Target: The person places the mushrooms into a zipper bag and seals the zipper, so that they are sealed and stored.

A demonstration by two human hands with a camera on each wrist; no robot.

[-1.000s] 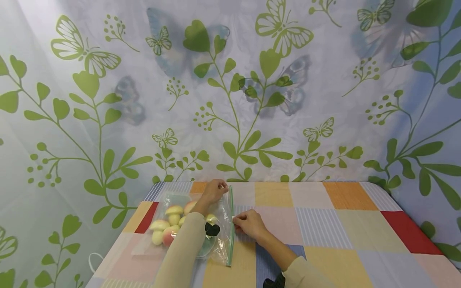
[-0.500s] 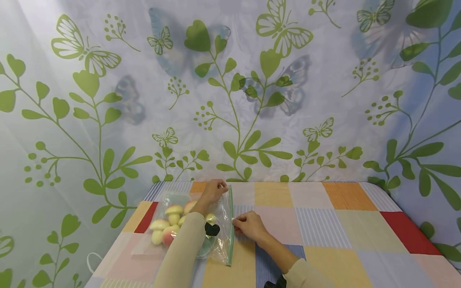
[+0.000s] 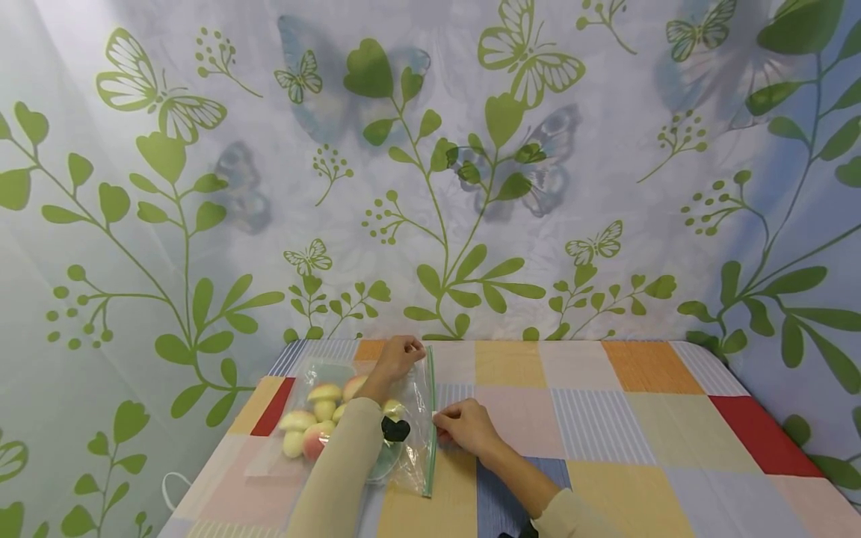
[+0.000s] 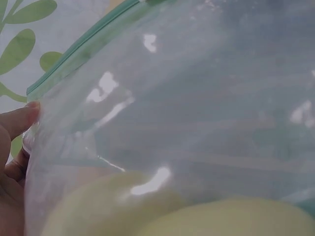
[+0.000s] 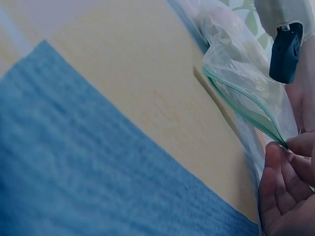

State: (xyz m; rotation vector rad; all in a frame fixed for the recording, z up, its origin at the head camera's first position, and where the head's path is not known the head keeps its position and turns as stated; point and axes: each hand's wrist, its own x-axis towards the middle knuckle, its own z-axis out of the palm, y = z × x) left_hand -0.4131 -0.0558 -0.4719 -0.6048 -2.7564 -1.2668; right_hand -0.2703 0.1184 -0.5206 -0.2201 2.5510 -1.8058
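Observation:
A clear zip bag with a green zip strip lies on the table. Inside it are several yellow and reddish mushroom-shaped pieces, partly behind the left forearm. At the far end of the bag's mouth, my left hand pinches the corner between thumb and finger, as the left wrist view also shows. Partway along the green strip, my right hand pinches the zip edge. From those fingertips toward the near end, the bag's mouth gapes apart in the right wrist view.
A patchwork cloth covers the table. Behind it hangs a curtain printed with leaves and butterflies. At the left table edge a white loop sticks out. Dark straps sit on the wrists.
My right hand has slid very slightly along the zip strip toward the near edge. The left hand keeps its grip on the far corner, and the bag stays in place.

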